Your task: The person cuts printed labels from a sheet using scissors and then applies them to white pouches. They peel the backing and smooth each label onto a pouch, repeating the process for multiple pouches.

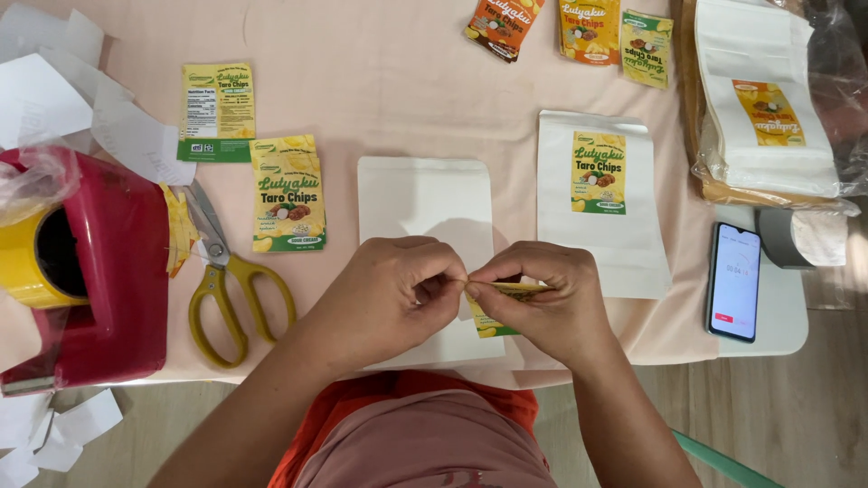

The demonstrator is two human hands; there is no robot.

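Fingertips of both hands meet over a small yellow sticker (pixel 503 305) near the front edge of the surface, above a blank white pouch (pixel 423 203). The left hand (pixel 391 294) pinches narrow at the sticker's left end, thumb and forefinger pressed together on it; the right hand (pixel 542 303) is closed on the sticker from the other side, most of the sheet hidden under its palm. The sticker looks thin, light and limp, likely tacky on one face, so it would curl or crease readily; its corners and edges seem the sensible places to hold it, with fingers kept off any glue. Just right of the blank pouch lies a labelled pouch (pixel 601 199), its label centred on the upper half. Yellow scissors (pixel 226 285) lie towards the left, beside a red tape dispenser (pixel 108 271) at the left edge. Loose labels (pixel 287 192) sit behind the scissors, more at the back edge. A phone (pixel 734 282) rests near the right edge, with a bagged stack of pouches (pixel 764 99) at the back right corner.
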